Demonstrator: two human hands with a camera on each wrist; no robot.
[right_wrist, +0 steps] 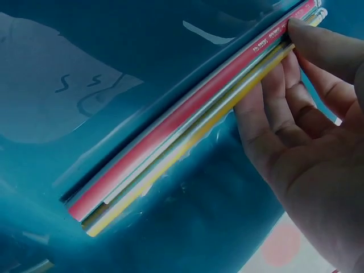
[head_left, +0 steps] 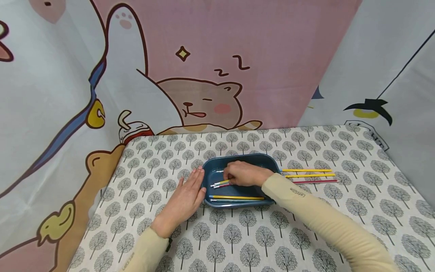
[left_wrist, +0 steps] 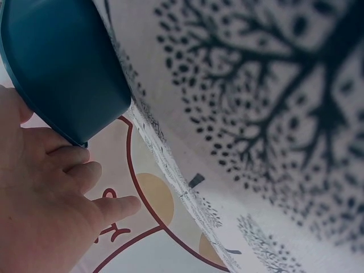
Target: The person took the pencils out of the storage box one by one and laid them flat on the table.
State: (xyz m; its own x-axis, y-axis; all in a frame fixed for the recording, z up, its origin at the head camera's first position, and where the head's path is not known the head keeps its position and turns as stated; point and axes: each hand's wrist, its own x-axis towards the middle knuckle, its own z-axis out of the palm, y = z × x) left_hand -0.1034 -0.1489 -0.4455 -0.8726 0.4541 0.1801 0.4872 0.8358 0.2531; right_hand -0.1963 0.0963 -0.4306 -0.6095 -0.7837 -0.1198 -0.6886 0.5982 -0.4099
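A dark blue rectangular tray stands on the cloth. Inside it my right hand pinches a small bunch of pencils; red, yellow and pale green ones show. Thumb and fingers close on them near their eraser ends in the right wrist view. Along the tray's near wall lie a yellow pencil and a dark green pencil. My left hand rests its extended fingers against the tray's left rim; the left wrist view shows them beside the tray's outer wall.
Right of the tray, two yellow pencils and a red pencil lie side by side on the tree-print tablecloth. A cartoon-printed curtain hangs behind the table and at its sides.
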